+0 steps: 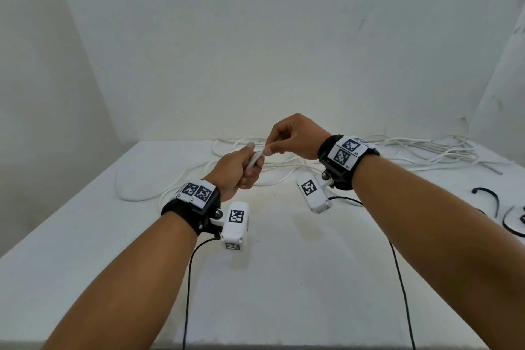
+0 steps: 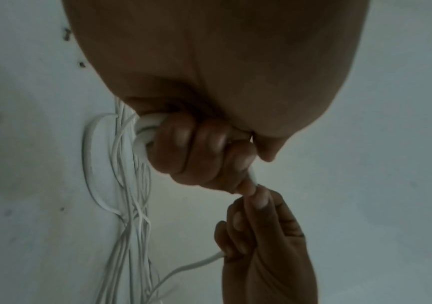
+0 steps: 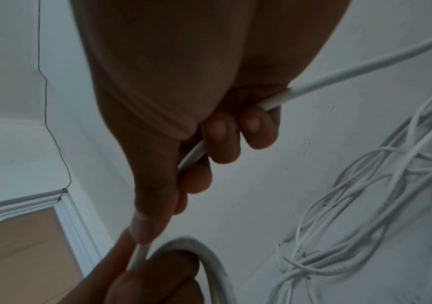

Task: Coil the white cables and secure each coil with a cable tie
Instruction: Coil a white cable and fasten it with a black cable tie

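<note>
My left hand (image 1: 245,170) is raised over the white table (image 1: 284,293) and grips a few small loops of white cable (image 1: 254,161); in the left wrist view its curled fingers (image 2: 196,144) wrap those cable loops (image 2: 143,133). Right beside it, my right hand (image 1: 279,142) pinches the same cable between thumb and finger. In the right wrist view the cable (image 3: 339,76) runs through the right hand's fingers (image 3: 219,139) down to the loop (image 3: 209,259) in the left hand (image 3: 144,283). More loose white cables (image 1: 397,150) lie tangled at the table's back.
Black cable ties (image 1: 490,199) lie at the table's right edge. Thin black leads (image 1: 187,278) hang from both wrist cameras across the front. White walls (image 1: 255,51) close the table in behind and on both sides. A brown board (image 3: 15,257) shows below the left edge.
</note>
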The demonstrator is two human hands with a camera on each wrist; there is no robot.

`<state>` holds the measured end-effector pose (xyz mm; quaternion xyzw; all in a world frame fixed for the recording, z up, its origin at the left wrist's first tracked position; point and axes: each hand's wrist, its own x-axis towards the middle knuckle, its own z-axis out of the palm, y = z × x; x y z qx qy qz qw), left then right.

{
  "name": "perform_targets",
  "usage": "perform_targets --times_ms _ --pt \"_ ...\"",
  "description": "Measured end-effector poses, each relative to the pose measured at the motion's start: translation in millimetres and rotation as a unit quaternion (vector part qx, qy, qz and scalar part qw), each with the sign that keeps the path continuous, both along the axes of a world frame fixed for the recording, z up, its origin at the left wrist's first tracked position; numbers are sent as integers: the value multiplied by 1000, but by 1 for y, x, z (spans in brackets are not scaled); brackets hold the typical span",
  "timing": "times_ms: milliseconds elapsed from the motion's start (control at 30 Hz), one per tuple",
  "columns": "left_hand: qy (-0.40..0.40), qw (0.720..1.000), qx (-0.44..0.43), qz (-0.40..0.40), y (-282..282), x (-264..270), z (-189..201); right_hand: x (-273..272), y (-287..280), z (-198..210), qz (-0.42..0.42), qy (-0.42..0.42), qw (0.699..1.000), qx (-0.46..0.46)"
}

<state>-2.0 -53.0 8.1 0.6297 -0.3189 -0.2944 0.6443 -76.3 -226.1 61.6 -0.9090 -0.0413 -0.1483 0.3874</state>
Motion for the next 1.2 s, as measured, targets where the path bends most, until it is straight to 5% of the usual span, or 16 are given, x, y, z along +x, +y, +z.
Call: perform_targets --times_ms 267,400,633,800,867,967,1033,1200 --pt "81 992 -91 -36 1 -9 12 4 4 -13 4 -52 990 134" --pt "152 965 -206 -64 -2 -21 23 10 3 -29 -21 -42 977 207" --pt "139 945 -293 -41 -15 -26 32 7 18 -36 -55 58 997 19" --pt "167 935 -310 44 -27 -8 23 4 27 -39 -25 129 979 -158" --pt "126 946 -281 104 -29 2 17 2 30 -42 -4 151 971 -186" --pt "-89 973 -100 191 -28 13 6 -1 33 -41 7 157 958 -238" --pt "-200 964 23 174 -26 13 2 -1 34 -40 8 137 956 -261" --pt "-266 945 162 101 -18 12 1 0 23 -33 -28 63 978 -199"
